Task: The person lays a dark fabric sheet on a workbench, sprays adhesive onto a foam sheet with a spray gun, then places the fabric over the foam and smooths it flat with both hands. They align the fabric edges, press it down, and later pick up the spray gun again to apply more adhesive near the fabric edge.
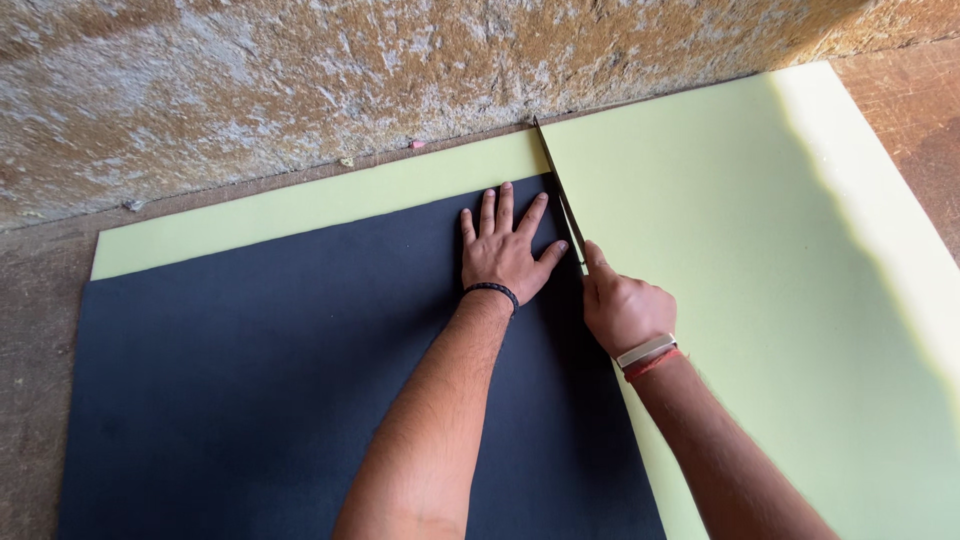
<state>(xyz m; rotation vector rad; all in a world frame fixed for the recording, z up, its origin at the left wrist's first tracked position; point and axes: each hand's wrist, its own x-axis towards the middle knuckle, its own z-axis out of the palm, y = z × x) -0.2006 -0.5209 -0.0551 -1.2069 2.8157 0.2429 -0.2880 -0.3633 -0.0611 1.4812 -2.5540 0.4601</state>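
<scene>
A large dark navy sheet [280,380] lies flat on top of a bigger pale green foam sheet [760,250] on the floor. My left hand [505,250] is pressed flat on the navy sheet near its top right corner, fingers spread. My right hand [622,308] grips a long thin dark blade [558,190], index finger along its back. The blade runs along the navy sheet's right edge, its tip reaching the green sheet's far edge by the wall.
A rough stone wall [300,90] rises just beyond the sheets. Brown floor [30,300] shows at the left and at the top right corner. Sunlight falls across the right part of the green sheet.
</scene>
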